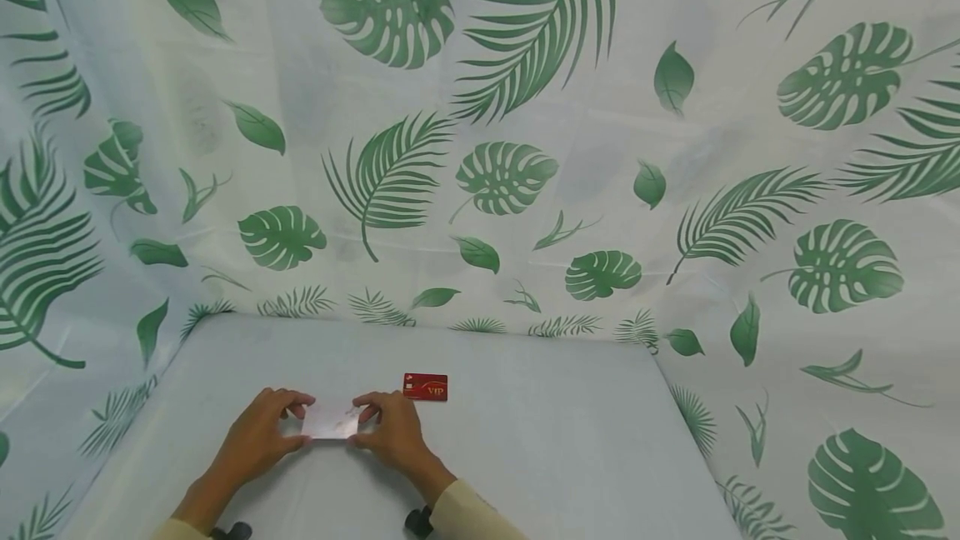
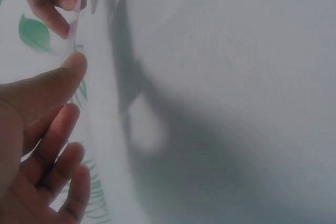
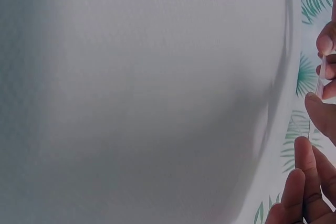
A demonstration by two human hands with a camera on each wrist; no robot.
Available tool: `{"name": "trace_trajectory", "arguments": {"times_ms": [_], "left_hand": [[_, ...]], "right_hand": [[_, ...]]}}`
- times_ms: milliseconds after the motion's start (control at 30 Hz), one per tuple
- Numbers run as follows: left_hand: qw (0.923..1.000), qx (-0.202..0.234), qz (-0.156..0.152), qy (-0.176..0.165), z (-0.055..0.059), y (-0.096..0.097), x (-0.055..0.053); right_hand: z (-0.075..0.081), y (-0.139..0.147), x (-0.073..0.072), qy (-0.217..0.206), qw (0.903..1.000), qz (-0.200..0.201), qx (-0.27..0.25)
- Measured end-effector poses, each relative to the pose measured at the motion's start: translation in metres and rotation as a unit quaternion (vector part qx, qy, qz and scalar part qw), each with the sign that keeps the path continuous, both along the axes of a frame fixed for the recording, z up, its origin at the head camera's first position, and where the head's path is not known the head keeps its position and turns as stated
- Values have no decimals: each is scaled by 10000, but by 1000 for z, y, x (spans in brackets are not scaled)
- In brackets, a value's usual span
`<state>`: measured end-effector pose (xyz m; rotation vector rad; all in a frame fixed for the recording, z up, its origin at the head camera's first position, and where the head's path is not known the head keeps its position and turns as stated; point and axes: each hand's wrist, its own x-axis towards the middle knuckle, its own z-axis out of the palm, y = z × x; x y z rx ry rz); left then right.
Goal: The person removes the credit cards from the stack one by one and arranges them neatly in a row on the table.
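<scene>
A thin, pale pinkish card (image 1: 330, 422) is held up between both hands over the white table, a faint print near its right side. My left hand (image 1: 264, 433) pinches its left edge between thumb and fingers. At the opposite edge, my right hand (image 1: 392, 430) pinches it the same way. In the left wrist view the card (image 2: 75, 30) shows nearly edge-on, a slim strip between the two thumbs. A red card (image 1: 425, 387) with "VIP" on it lies flat on the table, just beyond my right hand's fingers.
The white tabletop (image 1: 555, 432) spreads out to the right of the hands. Behind it and on both sides hangs a white cloth (image 1: 600, 215) printed with green leaves. Dark shadows of the hands fall on the table.
</scene>
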<state>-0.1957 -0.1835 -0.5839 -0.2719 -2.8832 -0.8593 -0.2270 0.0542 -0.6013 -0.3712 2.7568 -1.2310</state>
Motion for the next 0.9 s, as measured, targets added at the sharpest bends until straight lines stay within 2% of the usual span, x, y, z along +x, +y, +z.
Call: {"name": "trace_trajectory", "arguments": {"times_ms": [300, 600, 900], "left_hand": [[9998, 15, 74, -193, -8, -9, 2], [9993, 25, 108, -362, -7, -17, 4], [9953, -17, 299, -919, -8, -23, 3]], "right_hand": [[-6, -10, 2, -2, 9998, 77, 169], [-10, -19, 3, -69, 9997, 63, 232], [-12, -28, 5, 153, 9990, 229, 345]]}}
